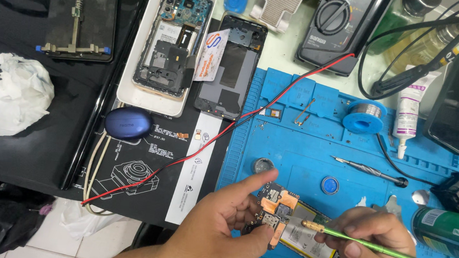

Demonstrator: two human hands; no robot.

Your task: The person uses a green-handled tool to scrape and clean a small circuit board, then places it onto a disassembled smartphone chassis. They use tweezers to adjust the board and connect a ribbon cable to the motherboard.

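Green-handled, the thin tool (372,245) is lying pinched in the right hand (374,247), fingers closed on it, tip touching the phone board (282,216). The left hand (223,225), fingers clamped on the board's edge, is steadying it over the blue mat (304,145); a light, braced touch looks wise.

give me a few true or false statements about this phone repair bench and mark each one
1. The right hand holds a thin green tool with a brass tip. True.
2. The left hand rests on the crumpled white tissue. False: it steadies the opened phone with a copper-coloured board.
3. The blue spool of solder wire sits on the blue work mat. True.
4. The white tray is empty. False: it holds another opened phone.
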